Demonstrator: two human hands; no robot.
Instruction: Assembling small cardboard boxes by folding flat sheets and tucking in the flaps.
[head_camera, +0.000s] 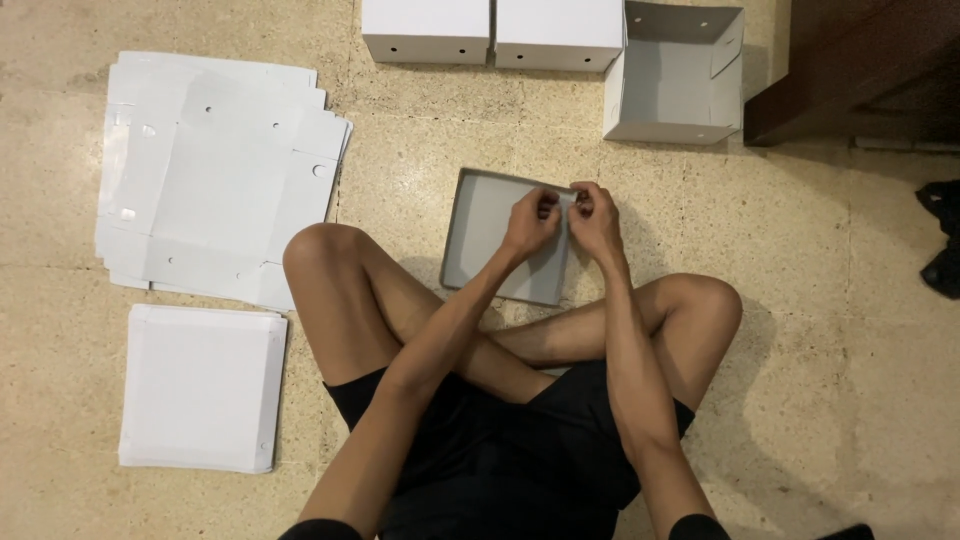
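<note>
Stone floor (800, 330), we sit cross-legged. Left hand (530, 222) & right hand (594, 215) close together, both pinching far-right corner of grey tray (490, 225), which lies btwn knees.

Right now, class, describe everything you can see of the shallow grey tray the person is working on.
The grey tray looks like thin cardboard, square, with low folded-up walls and a plain grey inside. It lies open side up on the speckled stone floor, just ahead of the crossed legs. The left hand and right hand both pinch its far right corner. Part of its near edge is hidden behind the forearms.
</note>
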